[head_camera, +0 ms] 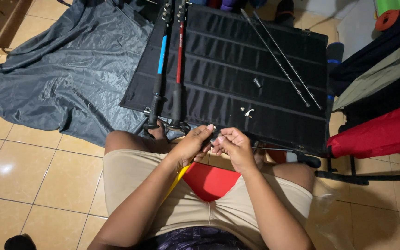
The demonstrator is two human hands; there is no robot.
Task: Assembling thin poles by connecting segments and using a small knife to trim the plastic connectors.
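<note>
Both hands meet over lap at near edge of black mat (pixel 255 60). Left hand (pixel 191 144) and right hand (pixel 235 147) pinch tiny part (pixel 215 139), fingers closed tight; part mostly hidden. Risk: slips, rolls off toward floor (pixel 33 176); loose small pieces (pixel 248 112) on mat easily lost.

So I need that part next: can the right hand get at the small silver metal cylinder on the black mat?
Probably yes: the small silver metal cylinder lies in the open, though the right hand is occupied.
</note>
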